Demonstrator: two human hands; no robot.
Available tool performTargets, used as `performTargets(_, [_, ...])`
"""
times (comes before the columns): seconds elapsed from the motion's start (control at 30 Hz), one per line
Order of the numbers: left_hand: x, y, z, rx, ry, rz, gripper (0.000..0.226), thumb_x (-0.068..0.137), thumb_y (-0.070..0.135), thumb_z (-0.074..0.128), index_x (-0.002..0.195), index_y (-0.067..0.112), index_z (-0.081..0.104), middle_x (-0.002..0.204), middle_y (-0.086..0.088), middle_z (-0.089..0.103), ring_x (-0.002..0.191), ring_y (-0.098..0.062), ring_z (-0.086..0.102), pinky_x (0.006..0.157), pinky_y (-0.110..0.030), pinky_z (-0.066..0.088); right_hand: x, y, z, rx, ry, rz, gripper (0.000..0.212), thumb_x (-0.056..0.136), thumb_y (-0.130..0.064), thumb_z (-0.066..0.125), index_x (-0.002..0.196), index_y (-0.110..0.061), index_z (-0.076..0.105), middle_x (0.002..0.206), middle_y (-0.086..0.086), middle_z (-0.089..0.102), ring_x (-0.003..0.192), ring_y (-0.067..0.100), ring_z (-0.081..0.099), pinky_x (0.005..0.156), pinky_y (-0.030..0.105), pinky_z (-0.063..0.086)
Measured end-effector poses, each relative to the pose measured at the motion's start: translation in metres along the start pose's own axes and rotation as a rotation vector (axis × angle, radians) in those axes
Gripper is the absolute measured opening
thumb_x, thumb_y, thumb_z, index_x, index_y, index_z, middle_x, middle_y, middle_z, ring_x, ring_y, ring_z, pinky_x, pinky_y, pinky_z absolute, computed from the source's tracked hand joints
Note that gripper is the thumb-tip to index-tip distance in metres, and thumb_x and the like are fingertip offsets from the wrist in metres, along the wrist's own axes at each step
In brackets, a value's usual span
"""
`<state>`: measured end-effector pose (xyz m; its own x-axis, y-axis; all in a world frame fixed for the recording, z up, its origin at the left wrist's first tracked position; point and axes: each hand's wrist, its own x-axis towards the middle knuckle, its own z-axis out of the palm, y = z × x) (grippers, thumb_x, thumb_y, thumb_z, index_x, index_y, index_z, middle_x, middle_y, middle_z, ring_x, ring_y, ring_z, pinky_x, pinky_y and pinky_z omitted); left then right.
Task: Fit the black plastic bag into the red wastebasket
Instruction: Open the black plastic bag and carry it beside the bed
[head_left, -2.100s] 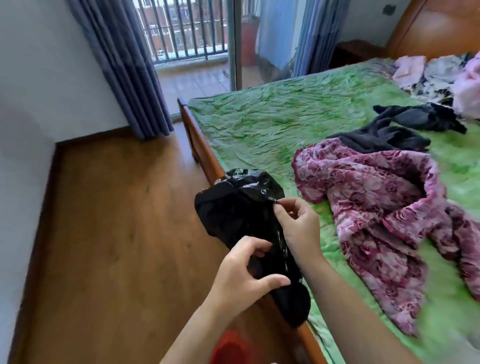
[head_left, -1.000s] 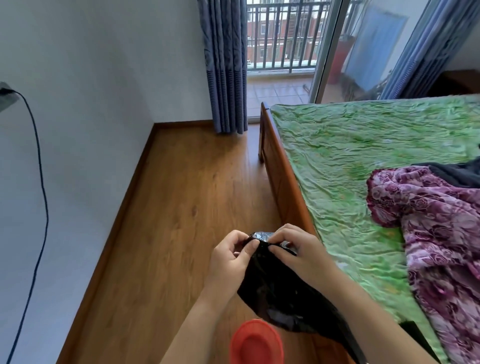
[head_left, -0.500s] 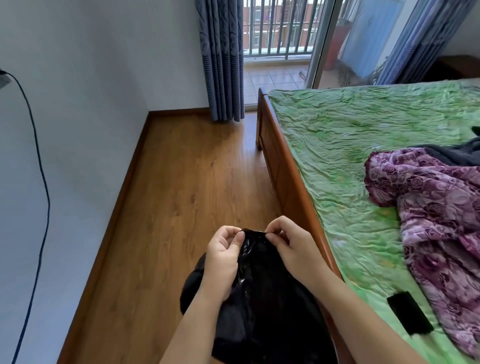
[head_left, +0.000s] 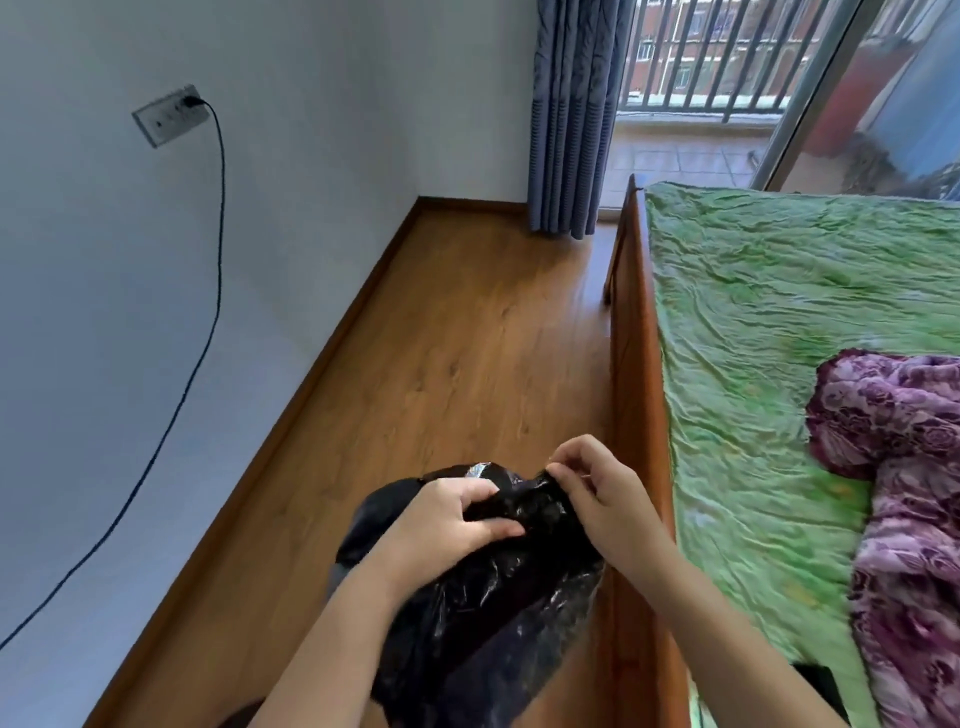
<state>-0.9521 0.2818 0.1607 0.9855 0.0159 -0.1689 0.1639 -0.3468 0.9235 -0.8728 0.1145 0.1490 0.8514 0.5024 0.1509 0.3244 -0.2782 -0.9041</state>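
We hold the black bag (head_left: 493, 613) bunched above the floor (head_left: 441, 338), close by the bed's (head_left: 636, 364) long wooden edge. Our left hand (head_left: 447, 519) grips a fold near its top, and our right hand (head_left: 597, 493) pinches the rim beside it. The mouth looks unopened. The red wastebasket is out of view, perhaps beneath the bag, so we judge the fitting not yet begun.

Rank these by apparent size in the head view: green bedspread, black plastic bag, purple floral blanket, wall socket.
1. green bedspread
2 and 3, unranked: black plastic bag and purple floral blanket look alike; the bag is nearer the camera, the blanket cut by the frame
4. wall socket
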Motion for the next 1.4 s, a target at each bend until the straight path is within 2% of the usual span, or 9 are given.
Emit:
performTargets(0.07, [-0.008, 0.001, 0.008, 0.008, 0.045, -0.039, 0.003, 0.079, 0.022, 0.069, 0.077, 0.024, 0.071, 0.076, 0.010, 0.071, 0.072, -0.002, 0.065, 0.063, -0.011, 0.046, -0.005, 0.005, -0.005, -0.004, -0.081, -0.020, 0.015, 0.081, -0.018, 0.064, 0.077, -0.027, 0.053, 0.071, -0.008, 0.059, 0.069, 0.006, 0.056, 0.065, 0.017, 0.045])
performTargets(0.23, [-0.024, -0.006, 0.019, 0.089, 0.120, -0.119, 0.027, 0.090, 0.012, 0.050, 0.078, 0.033, 0.064, 0.075, 0.017, 0.066, 0.067, 0.002, 0.059, 0.058, -0.010, 0.042, -0.017, 0.018, -0.006, -0.135, -0.345, -0.103, 0.034, 0.068, -0.045, 0.071, 0.096, -0.033, 0.056, 0.083, -0.024, 0.057, 0.083, -0.005, 0.055, 0.071, 0.007, 0.040])
performTargets(0.37, [-0.027, -0.018, 0.026, 0.036, 0.169, -0.184, 0.029, 0.090, 0.005, 0.040, 0.079, 0.023, 0.059, 0.076, -0.002, 0.063, 0.063, -0.003, 0.053, 0.058, -0.016, 0.042, -0.021, 0.031, 0.004, -0.262, -0.464, -0.132, 0.034, 0.074, -0.043, 0.065, 0.103, -0.028, 0.059, 0.088, -0.017, 0.056, 0.083, 0.001, 0.054, 0.074, 0.018, 0.046])
performTargets(0.53, [-0.019, -0.039, 0.034, -0.150, 0.305, -0.187, 0.024, 0.087, -0.004, 0.038, 0.082, 0.011, 0.057, 0.071, 0.003, 0.058, 0.061, -0.003, 0.050, 0.056, -0.014, 0.040, -0.018, 0.049, 0.025, -0.286, -0.366, -0.118, 0.003, 0.083, -0.013, 0.061, 0.086, -0.012, 0.062, 0.077, -0.005, 0.048, 0.072, 0.015, 0.053, 0.067, 0.029, 0.046])
performTargets(0.73, [-0.003, -0.093, 0.028, -0.035, 0.230, -0.166, 0.011, 0.078, 0.034, 0.051, 0.079, 0.024, 0.057, 0.067, 0.002, 0.061, 0.062, -0.016, 0.056, 0.060, -0.039, 0.047, -0.016, 0.091, 0.069, -0.199, -0.293, -0.015, 0.011, 0.080, 0.004, 0.057, 0.080, -0.007, 0.058, 0.083, 0.005, 0.055, 0.076, 0.017, 0.054, 0.070, 0.026, 0.043])
performTargets(0.83, [0.010, -0.138, 0.027, 0.313, 0.148, -0.151, 0.034, 0.069, 0.054, 0.065, 0.084, 0.024, 0.057, 0.075, 0.005, 0.067, 0.069, -0.012, 0.061, 0.061, -0.031, 0.049, -0.016, 0.128, 0.096, -0.186, -0.274, 0.054, 0.012, 0.083, 0.000, 0.056, 0.085, -0.011, 0.058, 0.083, -0.002, 0.061, 0.078, 0.013, 0.057, 0.071, 0.023, 0.044])
performTargets(0.97, [0.031, -0.214, 0.032, 0.606, 0.071, -0.131, 0.030, 0.083, 0.045, 0.058, 0.090, 0.016, 0.062, 0.081, -0.002, 0.068, 0.075, -0.019, 0.061, 0.063, -0.037, 0.049, -0.018, 0.187, 0.137, -0.220, -0.238, 0.055, 0.012, 0.085, -0.003, 0.053, 0.090, -0.012, 0.058, 0.085, 0.002, 0.066, 0.079, 0.016, 0.060, 0.070, 0.025, 0.047])
performTargets(1.23, [0.054, -0.367, 0.065, 0.393, 0.150, -0.168, 0.022, 0.090, 0.024, 0.051, 0.083, 0.005, 0.060, 0.082, -0.011, 0.063, 0.077, -0.027, 0.058, 0.071, -0.050, 0.047, -0.032, 0.318, 0.223, -0.171, -0.280, 0.086, 0.030, 0.079, -0.036, 0.063, 0.105, -0.024, 0.054, 0.093, -0.019, 0.052, 0.086, -0.004, 0.049, 0.075, 0.003, 0.035])
performTargets(1.4, [0.069, -0.437, 0.080, 0.208, 0.132, -0.211, 0.015, 0.088, 0.023, 0.055, 0.083, 0.010, 0.062, 0.083, -0.008, 0.064, 0.077, -0.020, 0.058, 0.072, -0.042, 0.048, -0.033, 0.386, 0.253, -0.205, -0.317, 0.040, 0.026, 0.076, -0.032, 0.068, 0.097, -0.021, 0.058, 0.087, -0.014, 0.055, 0.081, -0.001, 0.049, 0.073, 0.003, 0.034])
